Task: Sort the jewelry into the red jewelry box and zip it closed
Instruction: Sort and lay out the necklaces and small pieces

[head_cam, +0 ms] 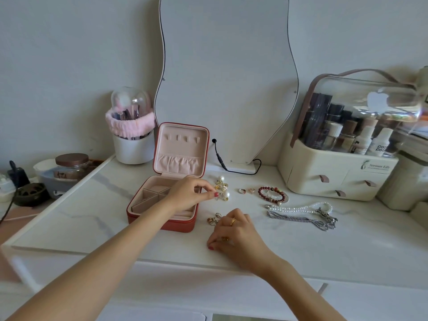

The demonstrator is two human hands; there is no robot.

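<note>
Partly, left hand [188,193] hides the red jewelry box [162,205] compartments

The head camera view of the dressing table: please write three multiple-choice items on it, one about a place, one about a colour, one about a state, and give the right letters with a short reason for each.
1. Where does the dark red beaded bracelet lie?
A. inside the box
B. on the white marble tabletop, right of the box
C. on the mirror base

2. What colour is the lining of the red zip-around jewelry box?
A. pale pink
B. black
C. green

3. In what state is the box lid?
A. zipped closed
B. open, standing upright
C. taken off, lying flat

Answers:
1 B, the bracelet rests on the tabletop beside the two small rings.
2 A, the tray and the lid pocket are pale pink.
3 B, the lid stands up behind the tray while the left hand pinches a pearl earring and the right hand rests on the table.
</note>
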